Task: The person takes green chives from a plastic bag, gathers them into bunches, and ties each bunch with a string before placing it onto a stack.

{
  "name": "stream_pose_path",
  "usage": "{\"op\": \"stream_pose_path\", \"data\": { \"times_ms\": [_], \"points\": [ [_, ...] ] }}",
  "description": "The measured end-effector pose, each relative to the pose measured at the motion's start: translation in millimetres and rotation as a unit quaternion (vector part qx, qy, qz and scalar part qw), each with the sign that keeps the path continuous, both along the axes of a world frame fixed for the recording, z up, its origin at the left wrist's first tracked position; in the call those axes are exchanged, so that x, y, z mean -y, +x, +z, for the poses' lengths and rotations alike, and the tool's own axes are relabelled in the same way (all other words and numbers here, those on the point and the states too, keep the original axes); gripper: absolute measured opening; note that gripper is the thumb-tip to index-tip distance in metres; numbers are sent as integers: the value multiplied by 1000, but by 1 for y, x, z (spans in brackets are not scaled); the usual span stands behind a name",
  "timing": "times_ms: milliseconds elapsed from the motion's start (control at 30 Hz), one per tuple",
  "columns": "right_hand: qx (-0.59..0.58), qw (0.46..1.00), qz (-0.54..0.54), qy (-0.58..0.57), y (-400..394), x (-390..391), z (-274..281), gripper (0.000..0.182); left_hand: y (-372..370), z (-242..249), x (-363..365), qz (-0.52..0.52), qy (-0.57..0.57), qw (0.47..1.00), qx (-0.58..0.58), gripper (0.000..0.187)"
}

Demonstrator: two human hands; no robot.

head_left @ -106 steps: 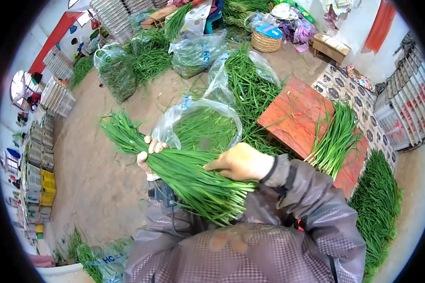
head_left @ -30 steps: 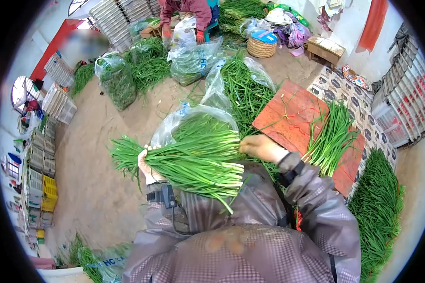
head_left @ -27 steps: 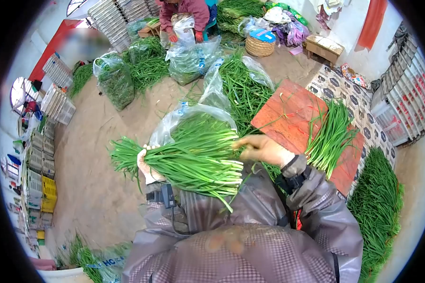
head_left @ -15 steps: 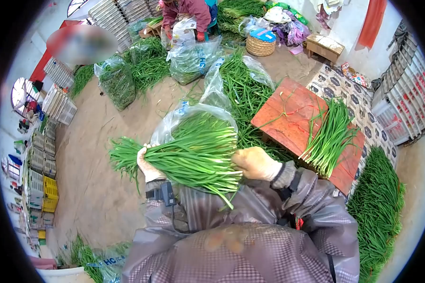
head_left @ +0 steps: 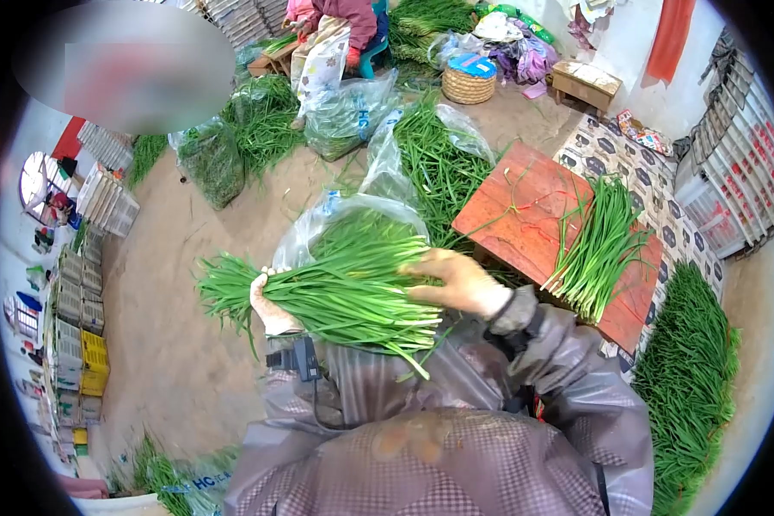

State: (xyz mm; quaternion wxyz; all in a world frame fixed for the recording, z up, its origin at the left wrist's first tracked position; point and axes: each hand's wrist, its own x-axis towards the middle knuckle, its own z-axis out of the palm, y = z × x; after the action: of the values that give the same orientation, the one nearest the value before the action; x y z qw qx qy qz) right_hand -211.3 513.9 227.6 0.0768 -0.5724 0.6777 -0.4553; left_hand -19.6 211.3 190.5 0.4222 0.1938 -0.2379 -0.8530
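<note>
While left fingers point(head_left: 259, 291) clasp greens point(head_left: 335, 291), right fingers point(head_left: 426, 295) overlap their stems point(head_left: 411, 316).

Smooth green leafy stalks point(head_left: 344, 297); crinkled, glossy clear-plastic bag point(head_left: 299, 236)
The red rectangular wooden table point(head_left: 520, 202) looks smooth, the round tan basket point(head_left: 469, 89) rough-woven, the checked purplish smock point(head_left: 499, 456) shiny plastic.

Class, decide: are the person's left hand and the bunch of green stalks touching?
Touching: the head view shows the left hand closed around the bunch, fingertips at its upper edge.
</note>
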Motion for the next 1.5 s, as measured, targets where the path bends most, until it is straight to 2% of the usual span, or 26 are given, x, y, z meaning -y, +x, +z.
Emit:
{"op": "stream_pose_path", "data": {
  "times_ms": [100,167,200,233,267,333,400,433,467,533,567,667,700,733,800,867,933,1000,1033,1167,1267,1333,1400,1467,1500],
  "points": [
    [58,997,-9,46,15,28,-14,22,0,-1,1,2,4,1000,7,12],
    [245,969,13,23,8,25,-12,20,3,-9,7,2,6,1000,6,12],
    [336,942,24,14,3,19,-9,19,6,-11,8,2,4,1000,4,12],
    [452,892,0,-7,-7,9,-6,15,8,-13,8,-1,1,1000,3,12],
    [577,805,33,-132,-19,4,-28,14,8,-14,9,-5,-1,1000,0,12],
    [385,922,-37,-2,-31,-6,-13,17,9,-17,8,-25,-4,1000,-11,12],
    [134,991,0,26,-26,3,-29,20,7,-16,7,-32,1,999,-12,12],
    [17,996,-28,84,-21,9,-26,27,6,-16,7,-21,4,1000,-4,12],
    [-62,994,-53,75,-17,18,-30,28,5,-16,6,-22,4,1000,-2,13],
    [-125,987,-41,95,-18,34,-40,22,5,-16,5,-20,4,1000,3,13],
    [-145,975,-21,167,-19,40,-44,20,5,-15,5,-24,-4,1000,1,13],
    [-44,993,-28,105,-26,31,-46,19,6,-13,5,-36,-18,999,-3,14],
    [57,996,-12,73,-39,21,-44,18,6,-13,5,-38,-16,999,-6,14],
    [151,985,-63,56,-46,17,-37,17,7,-14,5,-41,-13,999,-9,15],
    [396,903,-95,139,-53,0,-9,20,7,-18,8,-42,-11,999,-14,15],
    [196,977,31,83,-36,9,-1,28,5,-13,2,-42,-3,999,-8,14],
    [52,993,33,105,-10,22,3,28,2,-15,2,-40,-4,999,-10,14],
    [114,985,-7,132,2,32,-5,28,1,-12,2,-31,-5,999,-13,14],
    [128,987,-2,96,4,34,-9,29,2,-11,1,-27,-4,1000,-12,14],
    [85,989,-54,107,16,29,-16,28,2,-4,-5,-16,5,1000,-4,13],
    [180,977,-79,86,12,21,-35,31,5,-12,3,-21,4,1000,-20,14],
    [238,952,-148,121,0,-3,-33,30,6,-19,8,-20,18,999,-33,14],
    [459,868,-86,166,-24,-31,-49,30,10,-31,17,-29,10,999,-21,14],
    [325,888,-49,321,-48,-57,-83,32,10,-28,11,-23,15,1000,-9,14],
    [-32,880,-127,457,-43,-58,-82,33,9,-26,9,-21,17,1000,-4,13]
  ]
}}
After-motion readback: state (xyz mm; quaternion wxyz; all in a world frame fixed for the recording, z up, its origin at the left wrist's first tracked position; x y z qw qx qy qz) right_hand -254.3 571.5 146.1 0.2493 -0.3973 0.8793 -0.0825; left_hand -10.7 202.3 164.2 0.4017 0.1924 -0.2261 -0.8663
